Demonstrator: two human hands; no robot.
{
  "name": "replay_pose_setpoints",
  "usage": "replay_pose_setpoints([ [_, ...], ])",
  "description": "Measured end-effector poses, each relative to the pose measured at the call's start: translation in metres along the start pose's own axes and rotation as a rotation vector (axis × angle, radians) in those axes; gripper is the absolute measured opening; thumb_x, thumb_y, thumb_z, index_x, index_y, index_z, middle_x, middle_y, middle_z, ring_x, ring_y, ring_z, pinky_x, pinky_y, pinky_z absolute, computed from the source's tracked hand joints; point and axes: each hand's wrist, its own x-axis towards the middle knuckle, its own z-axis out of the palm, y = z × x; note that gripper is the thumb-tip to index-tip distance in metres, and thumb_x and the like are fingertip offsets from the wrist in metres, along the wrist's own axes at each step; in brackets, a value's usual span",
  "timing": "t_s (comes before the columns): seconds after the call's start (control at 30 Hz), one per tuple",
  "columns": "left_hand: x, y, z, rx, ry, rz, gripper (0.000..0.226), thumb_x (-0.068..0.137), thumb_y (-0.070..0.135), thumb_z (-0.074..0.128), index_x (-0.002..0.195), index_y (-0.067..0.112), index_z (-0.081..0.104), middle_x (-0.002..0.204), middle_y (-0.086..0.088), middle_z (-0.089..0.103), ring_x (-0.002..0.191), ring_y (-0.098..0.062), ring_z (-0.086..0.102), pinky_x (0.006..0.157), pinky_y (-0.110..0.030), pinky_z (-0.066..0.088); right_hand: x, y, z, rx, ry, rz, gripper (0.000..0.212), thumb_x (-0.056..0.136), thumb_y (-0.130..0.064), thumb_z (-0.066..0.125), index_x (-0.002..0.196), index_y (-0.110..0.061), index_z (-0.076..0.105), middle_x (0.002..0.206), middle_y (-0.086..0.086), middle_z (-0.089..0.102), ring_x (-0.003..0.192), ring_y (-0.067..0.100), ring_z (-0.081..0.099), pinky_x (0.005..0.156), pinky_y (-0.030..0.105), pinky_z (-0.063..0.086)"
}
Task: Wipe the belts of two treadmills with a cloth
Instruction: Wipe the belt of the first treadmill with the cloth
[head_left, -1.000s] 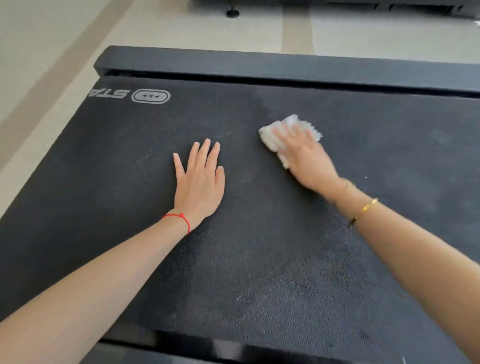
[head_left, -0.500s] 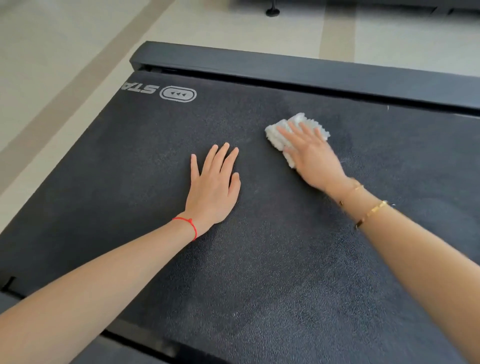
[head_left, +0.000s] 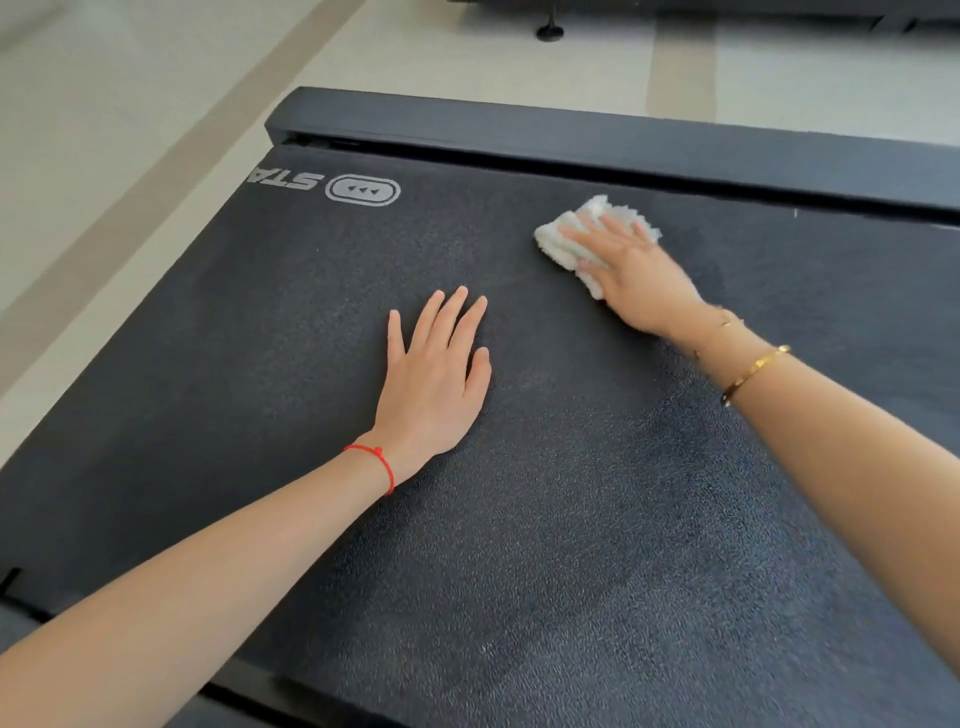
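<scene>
The right hand presses a white cloth flat on the belt — fingers straight. The left hand rests spread just beside it.

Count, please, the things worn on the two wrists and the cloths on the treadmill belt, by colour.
Red: 1, the thin red string bracelet on the left wrist.
Gold: 2, the wide gold metal bangle and the thin gold chain on the right wrist.
White: 1, the white fluffy cloth under the right hand.
Total: 4.

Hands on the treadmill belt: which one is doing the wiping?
The right hand, wearing gold bracelets, presses the white cloth. The left hand, with the red string, lies flat and bare.
</scene>
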Motion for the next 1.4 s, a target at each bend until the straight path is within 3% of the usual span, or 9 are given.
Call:
replay_pose_setpoints([
  [0.1,0.000,0.001,-0.002,-0.015,-0.008,-0.001,0.055,0.104,0.036,0.025,0.157,0.024,0.018,0.165,0.004,0.014,0.153,-0.016,0.004,0.122,-0.055,0.002,-0.005,0.044,-0.011,-0.043,-0.053,0.259,0.050,0.101,-0.016,0.037,0.149,-0.009,0.027,0.152,0.018,0.028,0.137,0.038,0.028,0.109,0.051,0.024],
  [0.2,0.000,0.001,-0.002,-0.015,0.005,-0.018,0.054,0.104,0.035,0.027,0.156,0.023,0.021,0.164,0.003,0.016,0.153,-0.016,0.006,0.122,-0.056,0.003,-0.025,0.027,-0.016,0.056,-0.014,0.292,0.048,0.100,-0.012,0.039,0.147,-0.007,0.032,0.153,0.017,0.031,0.140,0.036,0.028,0.112,0.048,0.018],
  [0.53,0.000,0.002,0.000,-0.024,0.012,-0.005,0.053,0.104,0.033,0.028,0.156,0.020,0.023,0.164,0.000,0.019,0.153,-0.019,0.008,0.121,-0.058,0.004,-0.185,-0.118,-0.032,0.280,-0.115,-0.132,0.048,0.104,-0.020,0.041,0.152,-0.023,0.032,0.161,-0.002,0.023,0.151,0.019,0.011,0.124,0.038,0.002],
  [0.73,-0.006,0.001,-0.002,-0.045,-0.007,0.003,0.053,0.105,0.033,0.028,0.156,0.021,0.024,0.164,-0.001,0.019,0.152,-0.021,0.010,0.122,-0.056,0.004,-0.157,-0.087,-0.045,0.117,-0.045,0.318,0.047,0.104,-0.017,0.037,0.150,-0.015,0.031,0.157,0.007,0.029,0.144,0.031,0.025,0.117,0.045,0.018],
  [0.87,-0.008,0.001,-0.001,-0.046,0.011,0.012,0.052,0.105,0.032,0.030,0.156,0.020,0.025,0.164,-0.002,0.020,0.152,-0.022,0.011,0.121,-0.056,0.004,-0.191,-0.155,-0.041,-0.032,0.008,0.023,0.048,0.087,-0.001,0.027,0.134,-0.013,0.035,0.142,0.014,0.035,0.139,0.037,0.027,0.104,0.053,0.030],
  [1.0,-0.007,-0.001,0.000,-0.052,0.022,0.020,0.052,0.105,0.031,0.030,0.155,0.019,0.026,0.163,-0.003,0.021,0.152,-0.022,0.012,0.121,-0.057,0.004,-0.248,-0.220,-0.037,0.227,-0.193,-0.169,0.051,0.101,-0.024,0.029,0.152,-0.023,0.031,0.162,0.001,0.019,0.152,0.021,0.006,0.123,0.044,0.005],
  [1.1,-0.007,-0.002,0.001,-0.059,0.026,0.033,0.052,0.104,0.032,0.030,0.155,0.019,0.027,0.163,-0.004,0.022,0.152,-0.023,0.013,0.121,-0.058,0.005,-0.256,-0.221,-0.039,0.252,-0.176,-0.217,0.048,0.104,-0.026,0.032,0.152,-0.024,0.030,0.162,-0.002,0.021,0.152,0.019,0.009,0.124,0.043,0.008],
  [1.3,-0.009,-0.002,0.000,-0.054,0.020,0.037,0.053,0.104,0.032,0.030,0.155,0.019,0.026,0.163,-0.004,0.020,0.152,-0.024,0.012,0.121,-0.058,0.004,-0.210,-0.150,-0.054,-0.029,-0.092,0.243,0.045,0.102,-0.012,0.037,0.146,-0.009,0.035,0.151,0.017,0.035,0.145,0.037,0.024,0.114,0.054,0.023],
  [1.4,-0.009,-0.001,0.000,-0.055,0.020,0.036,0.053,0.104,0.031,0.031,0.155,0.018,0.026,0.164,-0.005,0.020,0.152,-0.024,0.011,0.121,-0.058,0.004,-0.206,-0.162,-0.054,-0.003,0.006,0.236,0.044,0.099,-0.010,0.044,0.143,-0.010,0.041,0.146,0.014,0.042,0.143,0.037,0.029,0.111,0.053,0.027],
])
